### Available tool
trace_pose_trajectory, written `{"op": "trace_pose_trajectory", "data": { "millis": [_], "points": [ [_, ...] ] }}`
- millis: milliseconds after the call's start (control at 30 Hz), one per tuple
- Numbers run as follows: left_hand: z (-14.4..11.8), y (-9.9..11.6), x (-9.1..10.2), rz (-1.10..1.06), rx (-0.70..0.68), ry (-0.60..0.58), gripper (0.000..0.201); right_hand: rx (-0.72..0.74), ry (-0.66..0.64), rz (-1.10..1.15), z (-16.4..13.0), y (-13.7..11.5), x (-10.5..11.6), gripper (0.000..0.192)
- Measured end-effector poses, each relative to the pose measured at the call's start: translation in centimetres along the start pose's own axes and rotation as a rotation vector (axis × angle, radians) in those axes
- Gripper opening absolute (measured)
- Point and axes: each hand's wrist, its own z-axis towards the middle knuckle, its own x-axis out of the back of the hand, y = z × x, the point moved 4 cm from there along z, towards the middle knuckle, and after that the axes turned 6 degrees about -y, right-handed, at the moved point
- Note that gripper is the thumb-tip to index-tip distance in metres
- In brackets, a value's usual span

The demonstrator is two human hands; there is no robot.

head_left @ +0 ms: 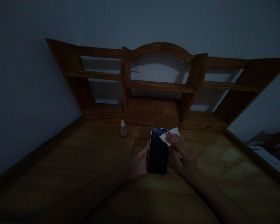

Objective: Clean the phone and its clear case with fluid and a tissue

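A black-screened smartphone [158,155] is held upright above the desk, its screen facing me. My left hand [139,161] grips it from the left side and beneath, the thumb along its edge. In my right hand [182,152] is a white folded tissue [174,131], pressed by the fingertips against the upper right part of the screen. The fingers of the left hand behind the phone are mostly hidden. Behind and left of the phone stands a small dropper bottle [123,130] with a white top.
A wooden desk [88,155] lies under my hands. At its back rises a wooden shelf unit [158,85] against the wall, with a socket [135,69] behind it. A flat, clear-looking rectangular item [138,144] lies behind my left hand. White material [268,157] shows beyond the right edge.
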Motion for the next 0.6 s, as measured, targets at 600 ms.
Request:
{"op": "trace_pose_trajectory", "data": {
  "millis": [600],
  "points": [
    [-0.24,-0.01,-0.08,-0.012,0.039,0.011,0.069,-0.003,0.026,-0.003,-0.03,0.49,0.97,0.054]
  ]
}}
